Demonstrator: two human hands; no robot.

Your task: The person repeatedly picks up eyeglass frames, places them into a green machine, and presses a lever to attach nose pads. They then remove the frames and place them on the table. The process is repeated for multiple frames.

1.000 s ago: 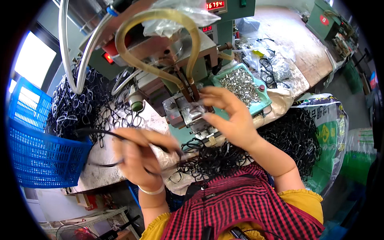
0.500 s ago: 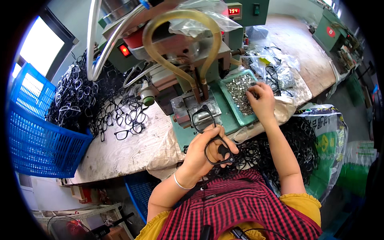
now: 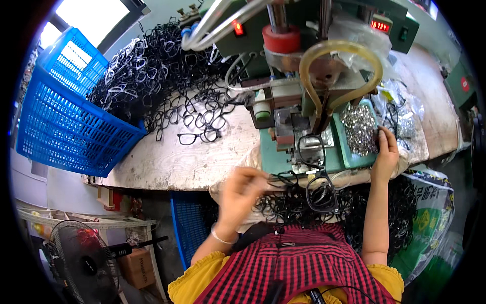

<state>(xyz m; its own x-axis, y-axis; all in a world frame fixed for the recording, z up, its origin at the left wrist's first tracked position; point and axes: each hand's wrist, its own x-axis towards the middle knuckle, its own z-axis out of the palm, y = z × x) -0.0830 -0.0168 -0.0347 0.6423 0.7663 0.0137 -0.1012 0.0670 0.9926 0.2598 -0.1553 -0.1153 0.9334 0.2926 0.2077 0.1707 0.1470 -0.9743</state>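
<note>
A black eyeglass frame (image 3: 322,194) sits at the press: one rim is under the tool head of the machine (image 3: 329,109), and the other hangs over the front edge. My left hand (image 3: 238,196) is left of it, away from the frame, its fingers smeared by motion. By the right rim of a green tray (image 3: 356,161) of small metal parts (image 3: 360,129) is my right hand (image 3: 387,154). Its thumb and fingers are pressed together; what they pinch, if anything, is too small to make out.
Heaped black eyeglass frames (image 3: 136,76) cover the bench's back left beside a blue basket (image 3: 76,126). More frames (image 3: 283,205) pile below the front edge. Plastic bags (image 3: 405,124) lie right of the tray. A fan (image 3: 86,261) stands lower left.
My left hand has let go of the eyeglass frame, which stays at the press, and moved left. My right hand has drawn back from the metal parts to the tray's rim. The view has shifted left.
</note>
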